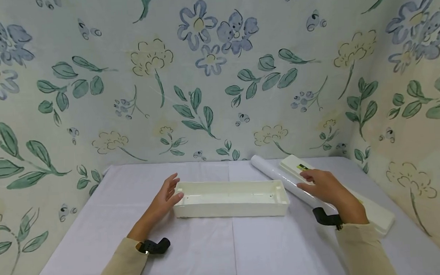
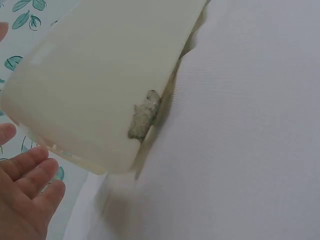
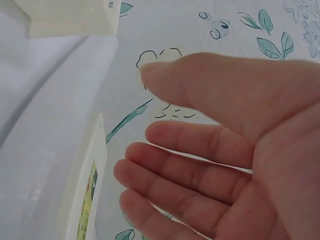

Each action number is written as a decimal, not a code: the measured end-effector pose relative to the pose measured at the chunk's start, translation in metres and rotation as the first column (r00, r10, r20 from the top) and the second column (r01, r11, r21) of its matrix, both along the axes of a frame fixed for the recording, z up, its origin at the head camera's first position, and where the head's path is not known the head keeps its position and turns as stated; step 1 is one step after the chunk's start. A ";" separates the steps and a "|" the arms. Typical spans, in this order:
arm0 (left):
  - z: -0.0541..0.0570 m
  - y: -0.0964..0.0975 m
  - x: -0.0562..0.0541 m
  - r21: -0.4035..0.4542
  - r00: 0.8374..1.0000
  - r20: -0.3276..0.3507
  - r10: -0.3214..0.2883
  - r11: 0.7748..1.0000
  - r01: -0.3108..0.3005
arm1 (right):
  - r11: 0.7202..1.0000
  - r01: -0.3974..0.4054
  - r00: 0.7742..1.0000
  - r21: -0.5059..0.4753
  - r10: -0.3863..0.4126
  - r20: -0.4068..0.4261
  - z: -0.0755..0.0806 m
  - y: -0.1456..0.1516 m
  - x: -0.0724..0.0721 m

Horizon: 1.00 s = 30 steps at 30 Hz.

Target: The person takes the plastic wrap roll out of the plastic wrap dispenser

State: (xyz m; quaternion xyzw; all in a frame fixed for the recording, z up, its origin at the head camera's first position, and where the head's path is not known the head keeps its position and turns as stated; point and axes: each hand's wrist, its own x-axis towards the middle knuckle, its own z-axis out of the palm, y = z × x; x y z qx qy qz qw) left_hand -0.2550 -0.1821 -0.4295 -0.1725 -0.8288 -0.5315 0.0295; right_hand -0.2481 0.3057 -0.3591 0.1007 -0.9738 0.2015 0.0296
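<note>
A long cream rectangular trough, like a planter box (image 1: 230,210), stands open side up in the middle of the table. My left hand (image 1: 165,201) is at its left end, fingers loosely spread and thumb near the rim; whether it touches is unclear. In the left wrist view the trough (image 2: 95,80) fills the upper left, with a grey smudge (image 2: 143,119) low on its side. My right hand (image 1: 325,187) hovers over a white glossy roll (image 1: 273,172) and a long white piece (image 1: 377,213) with a green-yellow label. It holds nothing, fingers relaxed in the right wrist view.
A white cloth (image 1: 202,251) with a centre crease covers the table. Floral fabric (image 1: 211,101) hangs behind and along both sides. The roll and the labelled piece lie side by side, slanting from back centre to front right.
</note>
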 end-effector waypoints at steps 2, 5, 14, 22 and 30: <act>0.008 0.001 0.003 -0.019 1.000 -0.013 0.012 1.000 -0.012 | 1.000 -0.015 1.000 -0.001 0.015 -0.025 0.001 -0.001 0.000; 0.009 -0.002 0.003 -0.043 0.999 -0.037 0.028 0.999 -0.029 | 1.000 -0.028 0.998 0.008 0.028 -0.055 0.003 -0.003 0.000; 0.009 -0.014 -0.003 -0.041 0.993 -0.109 0.036 0.998 -0.041 | 1.000 -0.012 0.998 0.005 0.012 -0.063 0.011 -0.015 0.004; 0.016 -0.019 0.000 -0.051 0.990 -0.137 0.025 0.998 -0.032 | 1.000 -0.007 0.996 -0.011 0.006 -0.085 0.017 -0.025 0.008; 0.027 -0.018 0.006 -0.035 0.988 -0.152 -0.022 0.999 0.016 | 0.999 -0.041 0.992 -0.012 0.039 -0.122 0.019 -0.033 0.013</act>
